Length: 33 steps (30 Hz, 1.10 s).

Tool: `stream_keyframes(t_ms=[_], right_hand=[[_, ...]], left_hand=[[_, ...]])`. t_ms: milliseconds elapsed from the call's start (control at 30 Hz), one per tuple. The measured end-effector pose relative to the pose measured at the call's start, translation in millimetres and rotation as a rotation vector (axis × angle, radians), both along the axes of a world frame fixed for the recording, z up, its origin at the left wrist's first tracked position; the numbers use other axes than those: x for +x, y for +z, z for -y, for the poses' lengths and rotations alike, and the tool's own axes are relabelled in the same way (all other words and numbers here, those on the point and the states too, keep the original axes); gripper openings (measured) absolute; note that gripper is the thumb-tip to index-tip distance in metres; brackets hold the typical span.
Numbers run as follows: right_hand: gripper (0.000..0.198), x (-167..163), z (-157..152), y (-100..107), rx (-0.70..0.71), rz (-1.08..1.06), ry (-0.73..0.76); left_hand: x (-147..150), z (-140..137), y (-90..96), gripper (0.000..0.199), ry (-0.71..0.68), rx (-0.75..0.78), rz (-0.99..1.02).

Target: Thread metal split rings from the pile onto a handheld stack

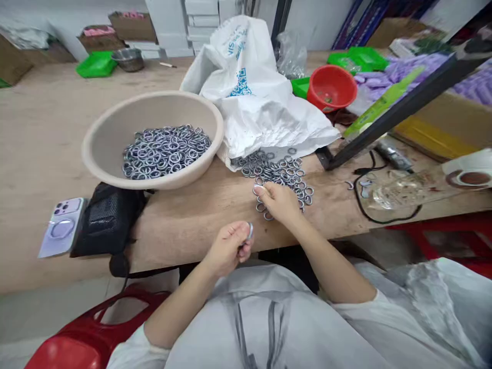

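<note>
The left hand (pixel 230 247) pinches a ring (pixel 250 230) between thumb and fingers at the near edge of the desk (pixel 184 215); a loosened pinch there could let it drop and roll over the edge to the floor. The right hand (pixel 282 201) rests over the near side of the pile (pixel 290 171), thumb and finger drawn together; whether they grip a ring cannot be told. Pile rings lie linked-looking and overlapped, so lifting one may drag neighbours towards that edge. The sack (pixel 265 110) lies against the far side of the pile, and a tug on it could spill or scatter more. Left of the pile, the basin (pixel 107 136) holds many rings, its high rim in the way of a low reach. On the right, the slanting bar (pixel 395 105) and the cable (pixel 357 197) limit a sideways sweep. The pouch (pixel 109 220) and phone (pixel 63 228) sit at the left, so the easiest room for moving is probably the front strip between pouch and pile.
</note>
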State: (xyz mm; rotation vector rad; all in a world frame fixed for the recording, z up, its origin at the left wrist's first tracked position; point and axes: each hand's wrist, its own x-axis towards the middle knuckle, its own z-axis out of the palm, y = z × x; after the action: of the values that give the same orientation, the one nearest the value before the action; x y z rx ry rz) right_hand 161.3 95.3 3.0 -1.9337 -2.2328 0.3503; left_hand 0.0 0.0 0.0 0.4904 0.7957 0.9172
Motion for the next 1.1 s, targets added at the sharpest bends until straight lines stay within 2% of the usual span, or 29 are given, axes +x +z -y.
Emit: stream_keyframes(t_ms=[100,167,233,300,367,467,567,633,700,867,967,1100], right_hand=[[0.036,-5.8,-4.4,-4.1,0.031,0.144,0.017],[0.029,-7.1,-9.6,-6.9,0.024,0.167,0.02],[0.021,-6.7,-13.8,-8.8,0.012,0.099,0.015],[0.02,-7.5,-12.6,-8.9,-0.003,-0.152,0.036],[0.024,-12.1,-2.7,-6.9,-0.067,-0.577,0.08],[0.034,-26.6,25.9,-3.4,-0.28,-1.174,0.127],[0.036,-40.0,54.9,-4.8,-0.427,-1.394,0.054],[0.034,-42.1,65.7,-8.4,-0.39,-1.426,0.001],[0.028,-38.0,68.3,-11.7,-0.282,-1.391,0.012],[0.031,-17.7,58.0,-10.8,-0.02,-1.219,0.193],[0.023,-10.8,55.9,-8.9,0.072,-1.197,0.307],[0.018,-10.0,60.2,-9.8,0.156,-1.198,0.256]], left_hand=[[-13.1,-8.6,-3.7,0.045,0.061,-0.011,-0.045],[-19.9,-13.3,-6.0,0.041,0.101,-0.01,-0.058],[-24.5,-17.0,-7.6,0.042,0.152,-0.004,-0.058],[-26.5,-19.5,-8.7,0.043,0.207,-0.007,-0.058],[-24.5,-20.9,-9.1,0.044,0.245,-0.015,-0.061],[-13.5,-20.7,-9.3,0.054,0.28,-0.016,-0.059],[1.9,-18.2,-10.2,0.055,0.307,0.009,-0.07],[9.7,-16.0,-10.5,0.052,0.297,0.02,-0.075],[13.9,-14.0,-9.6,0.051,0.267,0.019,-0.072],[17.0,-13.2,-1.4,0.053,0.232,0.065,-0.079],[20.0,-15.4,3.4,0.052,0.256,0.089,-0.089],[26.1,-15.5,5.1,0.052,0.226,0.069,-0.101]])
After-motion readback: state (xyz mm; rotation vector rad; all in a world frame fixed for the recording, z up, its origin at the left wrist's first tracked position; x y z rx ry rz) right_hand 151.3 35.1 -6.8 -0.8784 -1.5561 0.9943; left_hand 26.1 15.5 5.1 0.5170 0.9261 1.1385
